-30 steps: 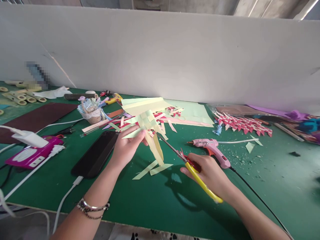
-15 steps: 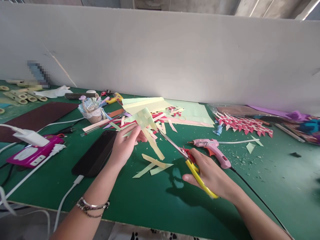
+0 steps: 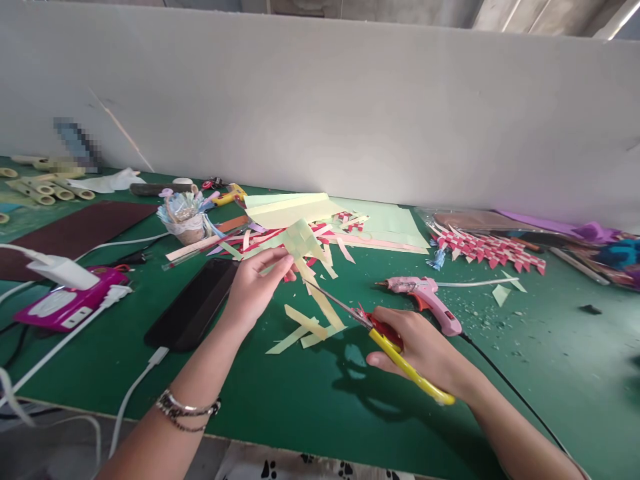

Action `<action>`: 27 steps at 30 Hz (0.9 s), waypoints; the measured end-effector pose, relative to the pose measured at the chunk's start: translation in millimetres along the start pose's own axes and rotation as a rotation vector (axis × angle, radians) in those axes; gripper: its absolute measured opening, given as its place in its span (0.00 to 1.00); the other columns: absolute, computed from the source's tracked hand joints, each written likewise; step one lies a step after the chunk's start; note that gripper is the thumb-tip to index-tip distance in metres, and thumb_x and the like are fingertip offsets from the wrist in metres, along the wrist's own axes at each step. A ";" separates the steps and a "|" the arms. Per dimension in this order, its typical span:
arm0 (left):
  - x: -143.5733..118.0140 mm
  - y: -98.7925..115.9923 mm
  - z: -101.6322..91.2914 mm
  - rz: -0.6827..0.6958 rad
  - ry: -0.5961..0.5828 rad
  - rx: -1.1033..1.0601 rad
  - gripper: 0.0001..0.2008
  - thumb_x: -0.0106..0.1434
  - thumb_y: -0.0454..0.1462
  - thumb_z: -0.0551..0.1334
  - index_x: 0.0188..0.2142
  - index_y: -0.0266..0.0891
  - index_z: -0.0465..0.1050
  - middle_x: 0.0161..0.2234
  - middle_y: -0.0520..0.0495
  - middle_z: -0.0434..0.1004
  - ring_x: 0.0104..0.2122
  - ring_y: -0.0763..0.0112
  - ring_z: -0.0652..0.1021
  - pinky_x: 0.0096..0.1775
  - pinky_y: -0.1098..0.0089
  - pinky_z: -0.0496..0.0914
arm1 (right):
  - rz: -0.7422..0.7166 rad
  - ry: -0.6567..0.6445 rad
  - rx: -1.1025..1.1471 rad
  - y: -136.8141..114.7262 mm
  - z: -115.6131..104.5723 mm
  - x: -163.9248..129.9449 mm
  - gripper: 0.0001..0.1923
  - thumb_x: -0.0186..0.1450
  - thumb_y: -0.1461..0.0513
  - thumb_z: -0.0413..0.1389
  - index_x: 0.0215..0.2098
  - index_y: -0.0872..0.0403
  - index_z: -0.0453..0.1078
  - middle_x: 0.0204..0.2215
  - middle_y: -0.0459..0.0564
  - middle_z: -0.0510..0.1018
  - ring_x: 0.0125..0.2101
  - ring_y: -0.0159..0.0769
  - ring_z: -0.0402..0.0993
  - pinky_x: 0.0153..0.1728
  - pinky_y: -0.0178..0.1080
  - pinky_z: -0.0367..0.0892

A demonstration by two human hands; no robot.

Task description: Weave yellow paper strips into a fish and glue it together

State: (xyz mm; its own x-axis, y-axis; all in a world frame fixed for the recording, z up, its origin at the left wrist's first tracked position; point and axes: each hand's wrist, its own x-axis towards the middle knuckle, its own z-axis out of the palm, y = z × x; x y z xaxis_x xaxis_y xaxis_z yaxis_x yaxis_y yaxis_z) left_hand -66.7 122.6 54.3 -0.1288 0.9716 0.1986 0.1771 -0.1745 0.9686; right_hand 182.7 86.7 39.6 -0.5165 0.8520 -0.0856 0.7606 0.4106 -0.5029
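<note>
The left hand (image 3: pixel 255 290) pinches a pale yellow woven paper piece (image 3: pixel 300 243) between thumb and fingertips, its flat strips trailing down loose. The right hand (image 3: pixel 425 353) is closed through the yellow and red plastic handles of the scissors (image 3: pixel 380 333); the thin metal blades point at the hanging strips, though whether they are parted is hard to make out. Just below the woven piece, cut strips (image 3: pixel 305 330) lie on the matte green table (image 3: pixel 325 413). Right of the woven piece rests a pink glue gun (image 3: pixel 425 297), its black cord partly hidden by the right wrist. Left of it lies a glossy black phone (image 3: pixel 195 303), its cable running off the table edge.
</note>
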 end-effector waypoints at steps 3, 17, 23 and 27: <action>-0.6 1.7 1.7 -0.004 -0.022 0.002 0.08 0.55 0.40 0.61 0.28 0.37 0.74 0.24 0.52 0.73 0.25 0.75 0.73 0.32 0.75 0.68 | 0.001 0.000 0.003 0.1 -0.2 0.1 0.23 0.56 0.42 0.52 0.25 0.53 0.54 0.20 0.40 0.58 0.20 0.27 0.47 0.22 0.33 0.46; 5.5 -4.4 -8.5 -0.224 -0.196 -0.132 0.11 0.55 0.44 0.62 0.31 0.41 0.78 0.31 0.49 0.79 0.29 0.71 0.75 0.39 0.68 0.71 | 0.012 -0.014 -0.009 7.5 -2.8 0.0 0.24 0.57 0.45 0.53 0.22 0.53 0.52 0.17 0.38 0.53 0.20 0.26 0.41 0.20 0.32 0.43; 5.6 -4.8 -9.8 -0.231 -0.247 -0.117 0.11 0.57 0.44 0.60 0.28 0.43 0.78 0.30 0.51 0.78 0.30 0.71 0.75 0.40 0.69 0.71 | 0.036 -0.027 -0.007 8.4 -5.1 -1.2 0.24 0.56 0.45 0.54 0.22 0.53 0.52 0.17 0.38 0.52 0.20 0.26 0.41 0.19 0.33 0.43; 4.7 -2.9 -10.0 -0.222 -0.272 -0.086 0.11 0.58 0.44 0.59 0.28 0.44 0.79 0.32 0.51 0.79 0.32 0.71 0.76 0.42 0.70 0.70 | 0.028 -0.041 -0.002 11.0 -5.9 -1.2 0.23 0.56 0.45 0.54 0.22 0.53 0.54 0.17 0.38 0.53 0.20 0.26 0.42 0.19 0.33 0.43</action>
State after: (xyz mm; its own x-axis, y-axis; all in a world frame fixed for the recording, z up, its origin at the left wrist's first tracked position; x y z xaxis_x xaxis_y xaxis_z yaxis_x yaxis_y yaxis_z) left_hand -77.6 126.1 53.9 0.1120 0.9923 -0.0535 0.0893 0.0436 0.9951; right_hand 194.0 92.1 39.2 -0.5105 0.8493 -0.1346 0.7759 0.3875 -0.4977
